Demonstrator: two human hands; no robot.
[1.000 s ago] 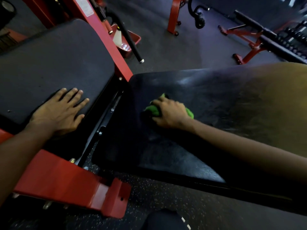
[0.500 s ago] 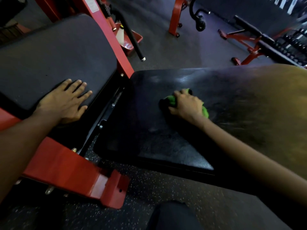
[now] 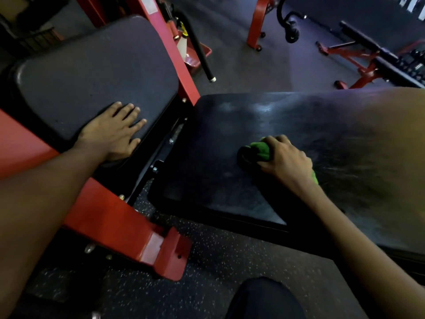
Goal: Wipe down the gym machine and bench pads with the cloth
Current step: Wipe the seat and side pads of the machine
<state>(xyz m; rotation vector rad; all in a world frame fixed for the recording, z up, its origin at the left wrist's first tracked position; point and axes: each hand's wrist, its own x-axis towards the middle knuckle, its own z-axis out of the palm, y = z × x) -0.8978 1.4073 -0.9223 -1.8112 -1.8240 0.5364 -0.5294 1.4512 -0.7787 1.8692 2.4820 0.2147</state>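
Observation:
A wide black bench pad [image 3: 230,125] fills the right half of the view, with damp streaks across it. My right hand [image 3: 285,160] grips a bunched green cloth [image 3: 259,150] and holds it down on this pad near its middle. A bit of the cloth shows behind the wrist. A second, dark grey pad [image 3: 96,72] sits at the left on a red machine frame [image 3: 128,231]. My left hand [image 3: 115,132] rests flat on that pad's near right corner, fingers spread.
A black bar [image 3: 200,51] with a pale tip slants down behind the red upright. A red tray [image 3: 195,56] sits on the floor beside it. Red benches and a rack [image 3: 372,61] stand at the far right. Speckled rubber floor [image 3: 207,268] lies below; a dark knee [image 3: 264,298] shows at the bottom.
My right hand has slid the green cloth to the right across the black pad. My left hand has stayed flat on the grey pad.

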